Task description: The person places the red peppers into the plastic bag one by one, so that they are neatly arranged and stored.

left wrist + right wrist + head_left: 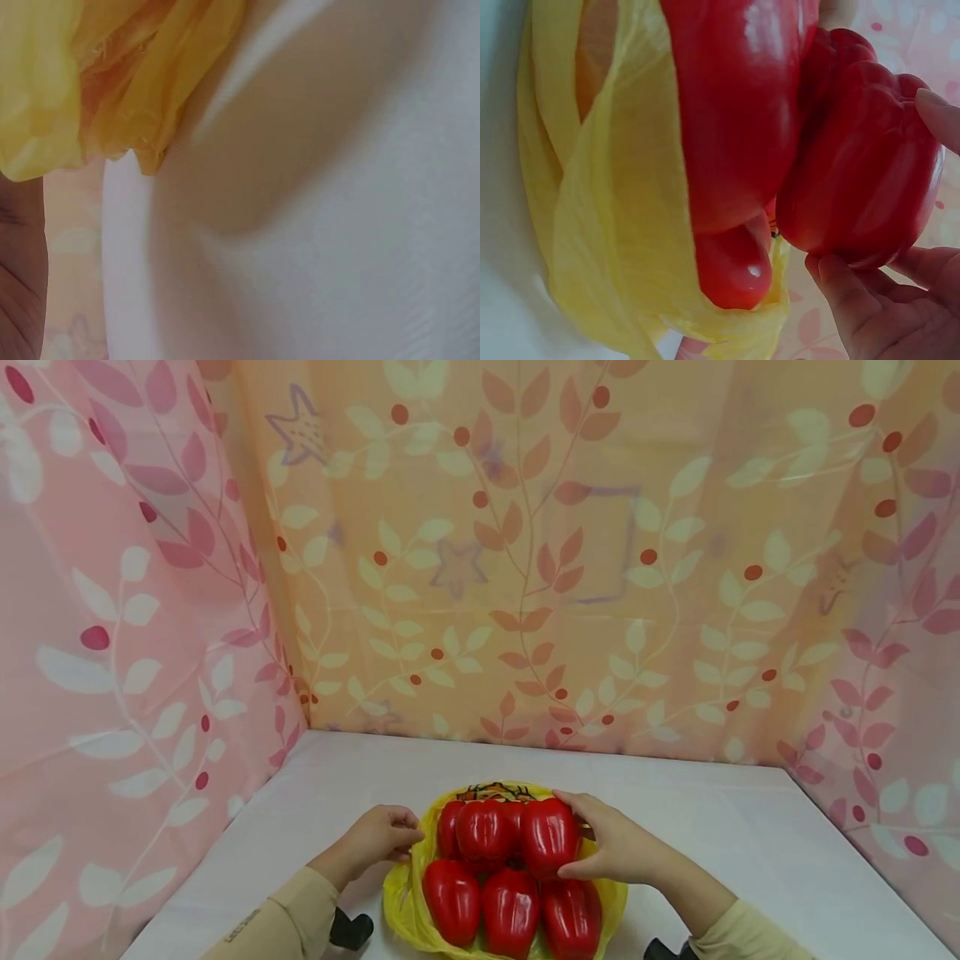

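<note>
Several glossy red bell peppers (512, 910) sit in a yellow plastic bag (405, 893) whose mouth is spread wide around them. My right hand (618, 847) grips the back right pepper (550, 837), thumb on one end and fingers on the other. The right wrist view shows that pepper (866, 161) leaning away from the others, clasped between thumb and fingertips. At the bag's left rim, my left hand (375, 842) holds the edge with bent fingers. Only part of the left palm (19, 270) shows in the left wrist view, beneath the bag's folds (157, 75); its fingertips are hidden there.
The bag stands on a white tabletop (697, 810) near its front. Patterned cloth (525, 568) closes off the back and both sides. A black wrist strap piece (351, 930) lies below the left sleeve, and another black piece (667, 950) shows by the right sleeve.
</note>
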Demonstrator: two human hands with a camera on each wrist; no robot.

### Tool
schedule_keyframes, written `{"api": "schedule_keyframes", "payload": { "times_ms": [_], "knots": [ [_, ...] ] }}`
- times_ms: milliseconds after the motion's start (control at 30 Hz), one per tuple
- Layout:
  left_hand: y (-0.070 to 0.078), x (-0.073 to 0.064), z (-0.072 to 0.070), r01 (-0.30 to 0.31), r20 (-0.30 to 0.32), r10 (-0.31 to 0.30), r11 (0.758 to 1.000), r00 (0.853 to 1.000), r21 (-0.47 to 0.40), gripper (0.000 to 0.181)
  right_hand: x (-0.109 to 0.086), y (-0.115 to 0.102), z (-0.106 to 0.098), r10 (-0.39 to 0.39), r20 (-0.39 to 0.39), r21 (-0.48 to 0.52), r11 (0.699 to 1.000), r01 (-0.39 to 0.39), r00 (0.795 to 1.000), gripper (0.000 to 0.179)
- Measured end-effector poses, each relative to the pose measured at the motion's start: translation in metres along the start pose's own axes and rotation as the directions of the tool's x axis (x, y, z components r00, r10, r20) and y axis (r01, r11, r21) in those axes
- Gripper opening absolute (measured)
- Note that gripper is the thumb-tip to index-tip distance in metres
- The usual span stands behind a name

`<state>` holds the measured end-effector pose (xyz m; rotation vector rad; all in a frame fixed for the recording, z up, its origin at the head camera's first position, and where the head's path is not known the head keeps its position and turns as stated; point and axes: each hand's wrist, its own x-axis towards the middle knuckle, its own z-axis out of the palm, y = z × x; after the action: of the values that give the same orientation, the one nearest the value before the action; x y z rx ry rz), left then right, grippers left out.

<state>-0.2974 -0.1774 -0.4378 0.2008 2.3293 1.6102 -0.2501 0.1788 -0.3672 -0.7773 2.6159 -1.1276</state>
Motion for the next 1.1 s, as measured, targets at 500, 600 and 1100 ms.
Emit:
{"api": "schedule_keyframes", "payload": {
  "times_ms": [500,600,1100],
  "knots": [
    [0.009,-0.003,-0.003,-0.04,-0.006,0.039,0.999,0.999,-0.035,0.023,0.005,0.004,0.008,-0.022,0.022,-0.004,1.0,0.022,1.0,0.085],
    [0.009,-0.003,-0.003,-0.032,-0.004,0.032,0.999,0.999,-0.037,0.023,0.005,0.006,0.009,-0.012,0.022,0.006,1.0,0.012,1.0,0.085],
    [0.017,-0.008,-0.016,-0.011,-0.029,0.014,0.995,0.999,0.104,0.02,-0.001,0.008,-0.004,-0.034,-0.035,-0.107,0.994,0.03,0.999,0.087]
  ]
}}
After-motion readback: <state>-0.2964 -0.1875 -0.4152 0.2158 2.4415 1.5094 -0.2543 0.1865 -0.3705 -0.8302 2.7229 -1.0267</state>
